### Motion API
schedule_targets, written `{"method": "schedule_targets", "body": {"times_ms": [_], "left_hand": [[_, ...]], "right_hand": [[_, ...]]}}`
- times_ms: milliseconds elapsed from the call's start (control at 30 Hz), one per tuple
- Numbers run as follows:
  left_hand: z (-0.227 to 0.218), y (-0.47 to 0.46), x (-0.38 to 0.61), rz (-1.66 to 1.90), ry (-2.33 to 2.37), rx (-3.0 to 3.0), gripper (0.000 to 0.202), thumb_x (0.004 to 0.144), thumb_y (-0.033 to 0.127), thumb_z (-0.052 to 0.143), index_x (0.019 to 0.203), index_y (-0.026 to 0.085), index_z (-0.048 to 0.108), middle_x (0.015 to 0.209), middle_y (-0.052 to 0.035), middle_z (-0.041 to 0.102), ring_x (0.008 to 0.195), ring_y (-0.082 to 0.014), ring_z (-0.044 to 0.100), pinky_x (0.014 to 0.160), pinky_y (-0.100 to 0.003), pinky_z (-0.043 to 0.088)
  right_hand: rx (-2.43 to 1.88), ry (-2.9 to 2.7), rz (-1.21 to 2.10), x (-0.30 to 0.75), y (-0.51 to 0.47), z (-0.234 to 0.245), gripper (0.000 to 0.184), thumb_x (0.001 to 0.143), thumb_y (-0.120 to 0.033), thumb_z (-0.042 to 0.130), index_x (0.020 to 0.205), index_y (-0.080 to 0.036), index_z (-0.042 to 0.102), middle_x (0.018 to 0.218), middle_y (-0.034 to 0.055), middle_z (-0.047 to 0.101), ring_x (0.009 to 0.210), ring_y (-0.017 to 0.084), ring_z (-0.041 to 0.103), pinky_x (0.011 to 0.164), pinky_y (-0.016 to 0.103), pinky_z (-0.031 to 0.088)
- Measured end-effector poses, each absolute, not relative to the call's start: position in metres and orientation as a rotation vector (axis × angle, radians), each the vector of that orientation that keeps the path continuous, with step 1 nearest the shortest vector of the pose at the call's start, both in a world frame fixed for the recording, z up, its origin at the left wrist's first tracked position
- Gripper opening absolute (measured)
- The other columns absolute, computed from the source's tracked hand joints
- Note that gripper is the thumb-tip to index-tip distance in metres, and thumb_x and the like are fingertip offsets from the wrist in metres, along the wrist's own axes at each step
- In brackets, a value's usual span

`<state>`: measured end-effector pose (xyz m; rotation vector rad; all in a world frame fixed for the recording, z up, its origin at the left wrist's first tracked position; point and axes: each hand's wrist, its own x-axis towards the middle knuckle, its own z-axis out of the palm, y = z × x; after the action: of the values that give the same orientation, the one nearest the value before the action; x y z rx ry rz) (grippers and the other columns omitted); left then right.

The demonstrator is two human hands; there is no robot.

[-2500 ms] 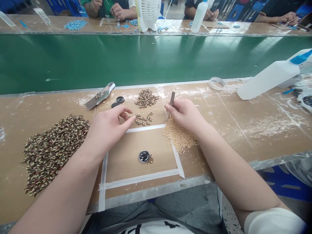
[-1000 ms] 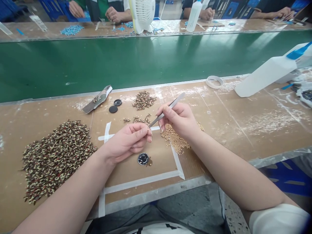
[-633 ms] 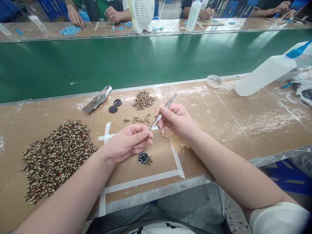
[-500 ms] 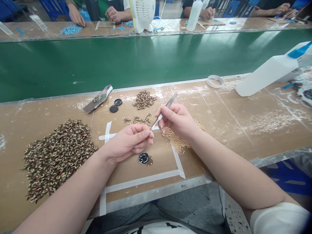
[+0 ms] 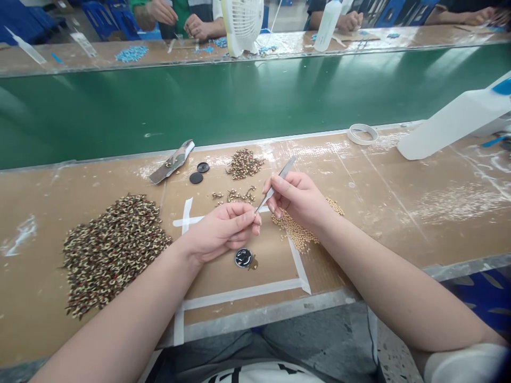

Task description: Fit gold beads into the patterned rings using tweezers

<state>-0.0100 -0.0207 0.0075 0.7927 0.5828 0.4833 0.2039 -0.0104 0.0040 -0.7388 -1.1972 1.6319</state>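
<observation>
My right hand [image 5: 295,198] grips metal tweezers [image 5: 282,174], their tip slanting down to the fingertips of my left hand [image 5: 229,226]. The left thumb and fingers are pinched together; whatever sits between them is too small to make out. Below the left hand lies a small round dish of glossy black liquid [image 5: 243,258]. Under and beside my right hand spreads a heap of small tan beads [image 5: 299,236]. Just beyond the hands are a few loose small brown-and-cream pieces [image 5: 235,196], with a small pile of similar pieces [image 5: 245,164] farther back.
A big heap of brown-and-cream pieces [image 5: 115,250] covers the left. Two black discs [image 5: 196,177], a camouflage-patterned strip [image 5: 172,162], a tape ring [image 5: 362,134] and a white bottle [image 5: 451,125] lie around. Beyond the green belt [image 5: 223,96], people work beside a fan [image 5: 241,26].
The whole view has shifted, so the table's things appear farther right. Both hands keep the same pose, tweezer tip at the left fingertips. Across the belt, a person's hand has lifted off the blue pile.
</observation>
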Motion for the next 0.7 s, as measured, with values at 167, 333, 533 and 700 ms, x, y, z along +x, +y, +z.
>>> {"method": "schedule_targets", "body": {"times_ms": [167,333,533,700], "left_hand": [[0.006,-0.021,-0.009,0.494,0.551,0.804,0.025,0.088,0.036,0.077,0.085,0.012,0.070,0.073,-0.0006,0.062,0.045,-0.0006,0.027,0.041,-0.015,0.018],[0.005,-0.021,-0.009,0.503,0.620,0.873,0.029,0.086,0.040,0.078,0.086,0.013,0.071,0.074,-0.0023,0.064,0.046,-0.0018,0.026,0.042,-0.016,0.017],[0.013,-0.016,-0.014,0.489,0.742,1.080,0.045,0.090,0.058,0.067,0.098,0.015,0.072,0.087,-0.0093,0.070,0.049,-0.0047,0.027,0.045,-0.020,0.019],[0.058,-0.011,-0.054,0.511,1.417,1.950,0.036,0.090,0.053,0.065,0.108,0.024,0.075,0.105,-0.0089,0.074,0.075,-0.0182,0.058,0.062,-0.027,0.039]], "right_hand": [[-0.711,-1.153,1.592,0.200,-0.013,0.004,0.036,0.095,-0.052,0.069,0.083,-0.017,0.069,0.057,-0.0017,0.065,0.045,0.008,0.056,0.046,0.021,0.043],[-0.725,-1.149,1.544,0.199,-0.016,0.005,0.035,0.095,-0.051,0.068,0.082,-0.018,0.070,0.055,-0.0018,0.064,0.044,0.008,0.055,0.045,0.022,0.041],[-0.746,-1.117,1.498,0.200,-0.014,0.003,0.036,0.094,-0.053,0.069,0.081,-0.019,0.070,0.054,-0.0027,0.062,0.044,0.008,0.054,0.045,0.023,0.040],[-0.737,-1.084,1.474,0.201,-0.010,0.001,0.035,0.093,-0.052,0.070,0.081,-0.019,0.070,0.055,-0.0026,0.061,0.044,0.008,0.053,0.044,0.024,0.039]]}}
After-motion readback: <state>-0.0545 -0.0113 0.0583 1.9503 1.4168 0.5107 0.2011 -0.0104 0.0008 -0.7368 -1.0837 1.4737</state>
